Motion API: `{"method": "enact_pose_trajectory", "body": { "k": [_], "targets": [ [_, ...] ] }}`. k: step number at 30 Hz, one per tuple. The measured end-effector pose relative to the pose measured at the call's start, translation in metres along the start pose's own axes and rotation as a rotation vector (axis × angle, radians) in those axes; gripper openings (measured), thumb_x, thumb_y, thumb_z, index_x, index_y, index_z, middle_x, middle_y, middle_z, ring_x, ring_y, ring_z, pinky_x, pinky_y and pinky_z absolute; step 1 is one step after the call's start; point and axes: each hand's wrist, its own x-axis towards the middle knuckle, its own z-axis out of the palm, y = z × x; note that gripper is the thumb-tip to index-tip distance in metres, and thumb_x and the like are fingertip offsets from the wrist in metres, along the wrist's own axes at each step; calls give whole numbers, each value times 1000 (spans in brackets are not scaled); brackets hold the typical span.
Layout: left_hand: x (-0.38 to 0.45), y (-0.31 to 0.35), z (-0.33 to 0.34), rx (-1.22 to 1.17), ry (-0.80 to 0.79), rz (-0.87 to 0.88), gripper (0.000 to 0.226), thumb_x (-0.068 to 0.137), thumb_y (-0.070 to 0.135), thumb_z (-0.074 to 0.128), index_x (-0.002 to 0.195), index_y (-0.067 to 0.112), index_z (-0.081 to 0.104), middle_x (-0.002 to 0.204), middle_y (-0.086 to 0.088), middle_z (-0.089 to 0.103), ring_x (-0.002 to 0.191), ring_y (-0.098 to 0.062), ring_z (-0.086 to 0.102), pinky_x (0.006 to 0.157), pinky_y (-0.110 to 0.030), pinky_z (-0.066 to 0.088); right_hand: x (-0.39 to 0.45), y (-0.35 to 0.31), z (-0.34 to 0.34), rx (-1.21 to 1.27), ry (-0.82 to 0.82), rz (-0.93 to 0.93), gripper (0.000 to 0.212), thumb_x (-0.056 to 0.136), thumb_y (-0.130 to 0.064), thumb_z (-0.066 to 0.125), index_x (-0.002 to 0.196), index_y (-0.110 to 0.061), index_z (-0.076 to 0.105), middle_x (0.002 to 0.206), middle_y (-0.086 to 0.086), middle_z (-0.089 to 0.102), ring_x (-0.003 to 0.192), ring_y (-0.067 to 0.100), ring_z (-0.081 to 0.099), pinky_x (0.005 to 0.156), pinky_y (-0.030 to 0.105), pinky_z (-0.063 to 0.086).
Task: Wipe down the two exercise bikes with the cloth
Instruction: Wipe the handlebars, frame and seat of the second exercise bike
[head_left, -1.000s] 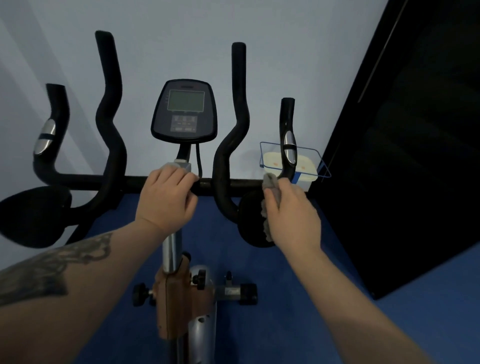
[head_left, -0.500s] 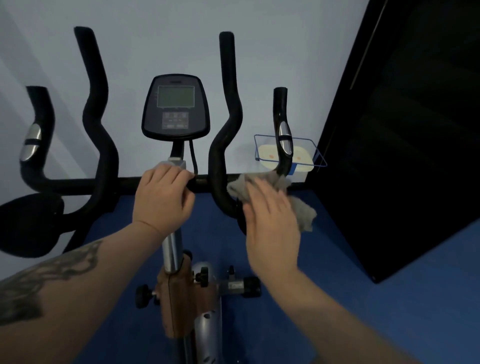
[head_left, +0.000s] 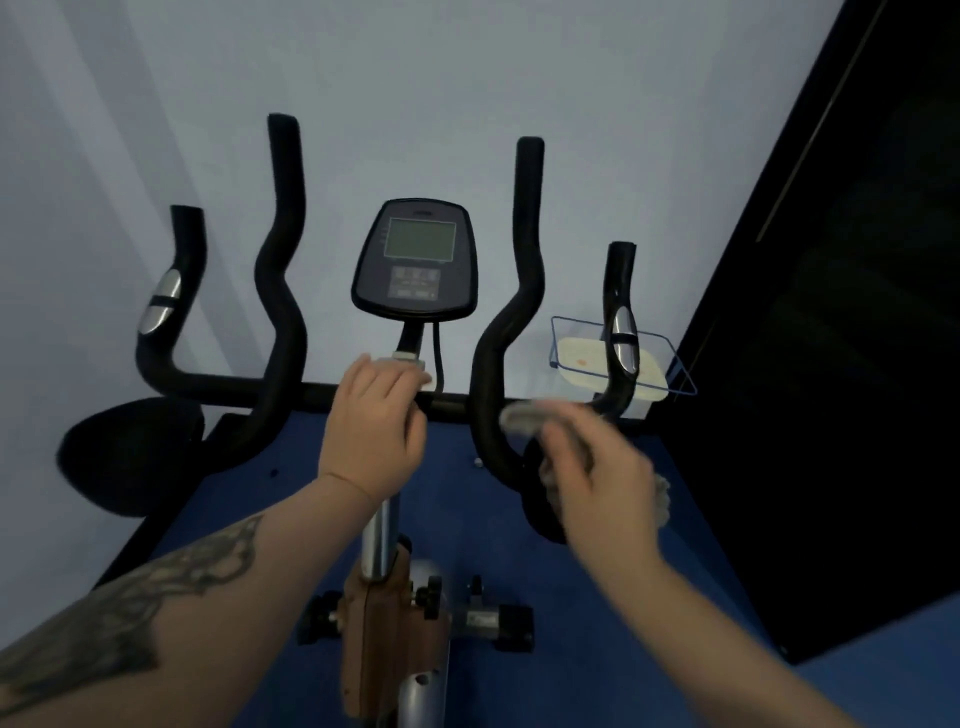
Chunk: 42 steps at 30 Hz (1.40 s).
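From the head camera, the right hand (head_left: 597, 486) has changed since half a second ago: then it lay flat, fingers straight, pressing the grey rag-like cloth (head_left: 524, 418) against the black padded elbow rest (head_left: 537, 499) on the right of the handlebar; now its fingers are curled round the cloth, bunching it, and the hand is blurred with motion. The cloth itself, spread wide under the palm before, now shows as a rolled wad sticking out above the knuckles, just beside the bend of the right inner black foam handlebar grip (head_left: 498, 353), with a frayed end peeking out past the far side of the hand near the wrist. The view has also tipped lower and wider, so the whole black exercise bike handlebar (head_left: 228, 387) sits further down the picture. The left hand (head_left: 374, 439) has stayed where it was, fingers wrapped over the crossbar at the top of the silver steering post (head_left: 379, 540), just below the dark oval console with its grey display (head_left: 415, 260). The two hands are near each other but apart, the inner grip standing between them. Behind the right outer grip, a pale lidded tub (head_left: 587, 366) rests on the blue floor (head_left: 571, 675) against the pale wall (head_left: 467, 78).
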Motion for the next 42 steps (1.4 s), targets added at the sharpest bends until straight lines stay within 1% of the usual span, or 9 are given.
{"method": "enact_pose_trajectory", "body": {
  "k": [4,11,16,22,27,31,36,40,42],
  "targets": [
    [0,0,0,-118,92,-189,22,85,8,50,98,5,67,95,-7,66,92,-27,58,85,-41,46,66,-14,2,47,-218,44,11,90,-24,67,97,-31,66,92,-11,61,84,9,62,75,32,52],
    [-6,1,6,-196,222,-353,26,87,-2,48,103,3,68,100,-9,67,96,-26,60,87,-42,50,82,-13,22,-583,-890,-158,12,79,-33,76,89,-30,70,96,-13,42,91,10,50,74,28,43],
    [-8,3,4,-183,223,-333,37,86,7,38,103,0,71,106,-11,70,102,-29,63,92,-42,51,105,-29,59,-532,-590,-306,15,88,-34,64,101,-26,66,102,-6,53,97,15,51,87,33,39],
    [-9,4,3,-162,233,-317,42,84,10,34,100,-1,71,101,-11,70,99,-29,64,89,-40,52,109,-9,47,-765,-920,-585,9,85,-29,59,93,-27,61,95,-9,51,93,15,46,85,27,30],
    [-8,3,2,-162,226,-303,43,84,12,34,102,-1,71,102,-11,71,100,-30,64,91,-41,52,102,-18,74,-646,-769,-465,18,89,-29,59,107,-24,59,100,-4,51,94,18,50,73,33,42],
    [-9,3,4,-157,243,-306,41,83,9,35,100,0,71,101,-10,70,100,-28,64,89,-37,52,124,-9,48,-761,-1056,-622,14,85,-29,61,98,-26,64,99,-7,55,95,16,50,81,33,41],
    [-11,2,7,-118,262,-314,44,86,12,34,104,0,73,108,-12,72,105,-28,66,100,-33,44,106,-12,77,-690,-666,-441,20,91,-25,56,111,-24,61,104,-4,57,92,22,57,72,33,45],
    [-11,2,8,-85,266,-302,43,85,11,36,104,1,73,109,-12,72,105,-28,67,101,-32,42,123,-10,49,-735,-996,-579,17,82,-26,64,98,-33,67,100,-11,59,92,16,56,76,34,45],
    [-11,3,9,-84,268,-301,44,86,11,36,105,0,73,110,-12,71,106,-28,67,102,-34,42,130,-13,58,-768,-937,-532,19,84,-26,61,101,-33,64,102,-11,58,95,20,59,78,37,48]
  ]
}}
